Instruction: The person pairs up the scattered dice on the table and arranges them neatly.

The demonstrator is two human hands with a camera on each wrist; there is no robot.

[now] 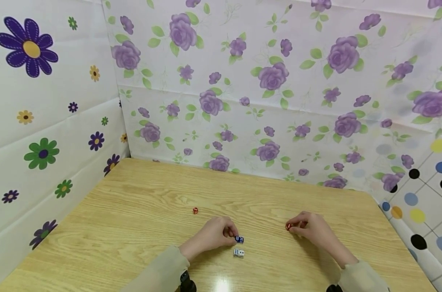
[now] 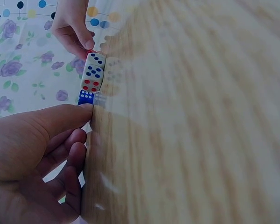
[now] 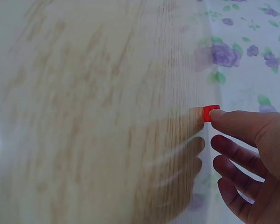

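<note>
My left hand (image 1: 216, 234) pinches a blue die (image 2: 86, 96) at the middle of the wooden table; in the head view a second blue die (image 1: 241, 240) sits right against it. Just nearer to me, two white dice (image 1: 238, 253) stand side by side. My right hand (image 1: 313, 229), farther right, pinches a red die (image 3: 211, 113) between thumb and fingertips, low at the tabletop. Its other fingers are loosely curled. Beyond my left hand, another red die (image 1: 195, 211) lies by itself on the table.
The wooden tabletop (image 1: 133, 194) has a far edge along a purple-rose cloth (image 1: 235, 121). A flower-print cloth (image 1: 60, 121) hangs at the left, and a dotted cloth (image 1: 425, 211) lines the right side. Light glares near the front edge.
</note>
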